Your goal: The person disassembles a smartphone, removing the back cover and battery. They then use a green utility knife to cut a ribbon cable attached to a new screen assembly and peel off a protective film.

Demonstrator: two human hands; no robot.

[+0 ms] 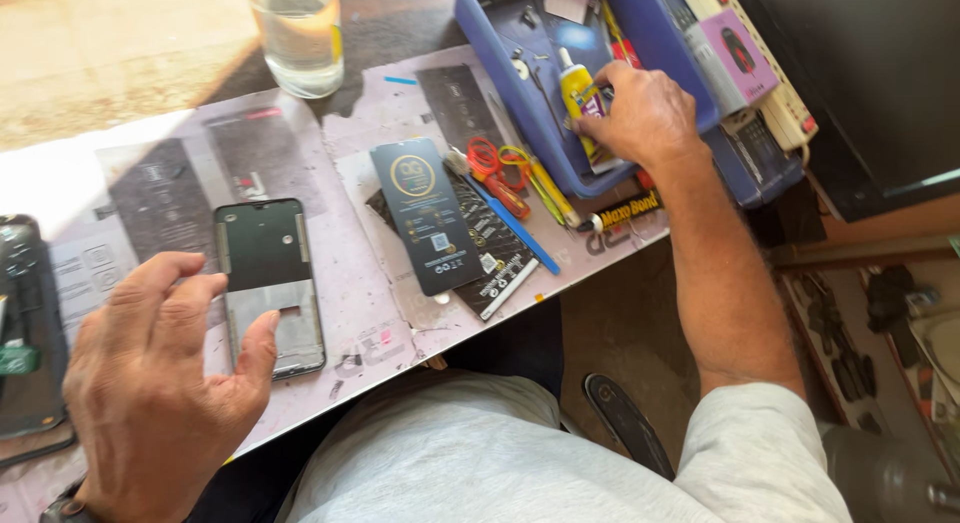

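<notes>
A dark phone frame point(268, 283) lies flat on the paper-covered worktable point(350, 313). My left hand point(155, 383) hovers just left of it, fingers spread, thumb near the frame's lower edge, holding nothing. My right hand point(645, 113) reaches into a blue plastic tray point(530, 103) at the upper right, its fingers closing around a small yellow glue tube point(577, 88) with a white nozzle. Whether the tube is lifted I cannot tell.
Dark flat packets point(425, 213) lie mid-table beside red and yellow rubber bands point(495, 163), a blue stick and a glue box point(628, 208). A glass of water point(300, 33) stands at the back. Another phone point(25, 323) lies far left. A power strip point(770, 73) borders the tray.
</notes>
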